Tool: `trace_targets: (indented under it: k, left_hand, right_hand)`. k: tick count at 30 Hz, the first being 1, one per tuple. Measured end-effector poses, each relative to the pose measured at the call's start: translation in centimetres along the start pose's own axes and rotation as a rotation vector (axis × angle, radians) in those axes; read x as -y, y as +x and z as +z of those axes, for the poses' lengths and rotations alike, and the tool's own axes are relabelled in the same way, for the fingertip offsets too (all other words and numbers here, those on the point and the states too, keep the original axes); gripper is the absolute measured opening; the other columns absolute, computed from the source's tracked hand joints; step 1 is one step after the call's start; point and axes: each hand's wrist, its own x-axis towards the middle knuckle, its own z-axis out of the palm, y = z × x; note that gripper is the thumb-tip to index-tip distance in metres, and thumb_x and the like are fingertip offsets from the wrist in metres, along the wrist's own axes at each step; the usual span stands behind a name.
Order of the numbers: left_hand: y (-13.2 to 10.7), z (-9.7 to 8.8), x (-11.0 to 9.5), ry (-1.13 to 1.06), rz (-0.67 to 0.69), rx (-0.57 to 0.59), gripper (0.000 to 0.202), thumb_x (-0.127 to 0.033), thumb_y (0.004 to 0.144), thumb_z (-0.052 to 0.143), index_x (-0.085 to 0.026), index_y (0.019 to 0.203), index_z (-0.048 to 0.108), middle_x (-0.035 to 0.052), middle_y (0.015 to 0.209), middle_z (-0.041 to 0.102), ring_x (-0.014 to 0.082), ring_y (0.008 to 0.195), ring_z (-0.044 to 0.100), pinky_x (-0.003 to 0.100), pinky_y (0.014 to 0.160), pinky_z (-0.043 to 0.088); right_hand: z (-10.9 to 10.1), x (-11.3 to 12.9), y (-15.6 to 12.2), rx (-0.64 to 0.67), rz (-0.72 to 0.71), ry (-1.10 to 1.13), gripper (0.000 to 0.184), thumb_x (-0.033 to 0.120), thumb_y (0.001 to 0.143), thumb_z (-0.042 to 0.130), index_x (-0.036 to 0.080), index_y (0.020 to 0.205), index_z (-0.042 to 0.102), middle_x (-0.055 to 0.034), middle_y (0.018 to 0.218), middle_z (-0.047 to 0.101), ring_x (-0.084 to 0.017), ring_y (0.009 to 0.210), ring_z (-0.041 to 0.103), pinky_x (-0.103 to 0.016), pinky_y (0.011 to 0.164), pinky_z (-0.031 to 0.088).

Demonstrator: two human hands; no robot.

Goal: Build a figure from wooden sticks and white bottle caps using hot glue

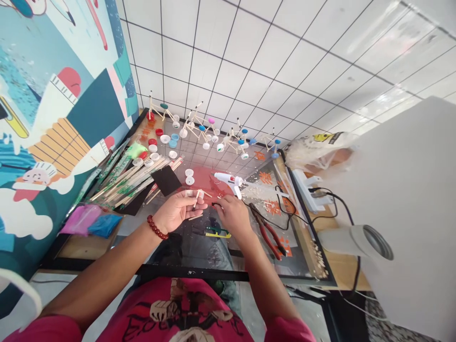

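Observation:
My left hand (pixel 180 209), with a red bead bracelet at the wrist, pinches a small frame of wooden sticks (pixel 197 199); a pale piece shows at its top. Close by on the right, the fingers of my right hand (pixel 233 216) are closed on a small black piece (pixel 215 204) whose kind I cannot make out. The two hands are apart. Just beyond them lies a white glue gun (pixel 228 178). Below the hands rests a yellow utility knife (pixel 218 234), and right of my right hand lie red-handled pliers (pixel 269 232). Two white bottle caps (pixel 189 176) sit beyond my left hand.
Several stick figures with bottle caps (pixel 203 128) stand along the tiled wall. Chopsticks in wrappers (pixel 121 185), a black card (pixel 166 180) and pink and blue bags (pixel 90 221) are at left. A power strip (pixel 309 190) with cables borders the glass-topped table's right side.

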Motion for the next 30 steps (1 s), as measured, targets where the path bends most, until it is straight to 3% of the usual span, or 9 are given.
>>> trace_targets:
  k: [5, 9, 11, 15, 20, 24, 27, 30]
  left_hand:
    - [0.1, -0.4, -0.3, -0.023, 0.049, 0.003, 0.015, -0.007, 0.083, 0.068, -0.014, 0.096, 0.066, 0.006, 0.084, 0.075, 0.0198, 0.084, 0.076, 0.028, 0.074, 0.062]
    - [0.1, -0.6, -0.6, -0.049, 0.058, 0.0, 0.01, -0.009, 0.084, 0.068, -0.013, 0.093, 0.065, 0.0096, 0.087, 0.078, 0.0212, 0.084, 0.077, 0.031, 0.076, 0.062]
    - [0.1, -0.6, -0.6, -0.056, 0.057, -0.002, 0.01, -0.01, 0.085, 0.069, -0.014, 0.093, 0.065, 0.0105, 0.09, 0.079, 0.0216, 0.085, 0.077, 0.031, 0.077, 0.062]
    - [0.1, -0.6, -0.6, -0.038, 0.073, -0.026, 0.01, -0.011, 0.084, 0.071, -0.013, 0.092, 0.066, 0.011, 0.091, 0.079, 0.0214, 0.085, 0.077, 0.031, 0.076, 0.062]
    - [0.0, -0.6, -0.6, -0.044, 0.081, -0.047, 0.009, -0.011, 0.083, 0.073, -0.013, 0.086, 0.065, 0.0115, 0.092, 0.079, 0.0223, 0.087, 0.077, 0.032, 0.078, 0.061]
    - [0.1, -0.6, -0.6, -0.085, 0.098, -0.034, 0.006, -0.014, 0.085, 0.072, -0.013, 0.087, 0.067, 0.0106, 0.095, 0.078, 0.0212, 0.091, 0.075, 0.032, 0.083, 0.06]
    - [0.3, -0.6, -0.6, -0.135, 0.17, -0.003, 0.007, -0.014, 0.084, 0.074, -0.014, 0.082, 0.068, 0.0031, 0.084, 0.073, 0.0144, 0.083, 0.073, 0.026, 0.082, 0.059]
    - [0.3, -0.5, -0.7, -0.164, 0.204, 0.054, 0.013, -0.014, 0.081, 0.078, -0.014, 0.077, 0.066, -0.0003, 0.078, 0.066, 0.012, 0.08, 0.07, 0.023, 0.079, 0.059]
  right_hand:
    - [-0.1, -2.6, -1.5, -0.261, 0.279, 0.173, 0.031, 0.042, 0.096, 0.053, 0.02, 0.079, 0.067, -0.0042, 0.076, 0.067, -0.017, 0.071, 0.059, -0.027, 0.066, 0.038]
    - [1.1, -5.7, -0.5, -0.419, 0.409, 0.236, 0.045, 0.054, 0.088, 0.056, 0.014, 0.106, 0.067, -0.0148, 0.101, 0.069, -0.025, 0.086, 0.061, -0.036, 0.078, 0.047]
    - [1.8, -6.4, 0.8, -0.372, 0.381, 0.316, 0.054, 0.057, 0.084, 0.058, 0.012, 0.114, 0.065, -0.0178, 0.108, 0.069, -0.027, 0.091, 0.062, -0.041, 0.083, 0.048]
    - [2.7, -6.1, 2.9, -0.246, 0.33, 0.439, 0.049, 0.056, 0.084, 0.055, 0.014, 0.104, 0.069, -0.0151, 0.099, 0.07, -0.027, 0.09, 0.063, -0.04, 0.082, 0.049]
    - [2.2, -4.1, 2.4, -0.328, 0.404, 0.513, 0.044, 0.053, 0.084, 0.054, 0.015, 0.097, 0.072, -0.0093, 0.083, 0.07, -0.023, 0.075, 0.06, -0.034, 0.071, 0.046]
    - [1.8, -3.1, 1.3, -0.398, 0.468, 0.577, 0.044, 0.05, 0.082, 0.057, 0.013, 0.103, 0.07, -0.0048, 0.073, 0.067, -0.018, 0.062, 0.055, -0.031, 0.062, 0.043]
    - [2.3, -3.3, 1.6, -0.375, 0.491, 0.513, 0.041, 0.044, 0.086, 0.051, 0.011, 0.106, 0.067, -0.0097, 0.076, 0.069, -0.023, 0.065, 0.059, -0.034, 0.063, 0.045]
    - [3.2, -4.1, 2.4, -0.325, 0.446, 0.413, 0.042, 0.042, 0.089, 0.049, 0.01, 0.113, 0.063, -0.0179, 0.092, 0.071, -0.03, 0.082, 0.065, -0.039, 0.073, 0.049]
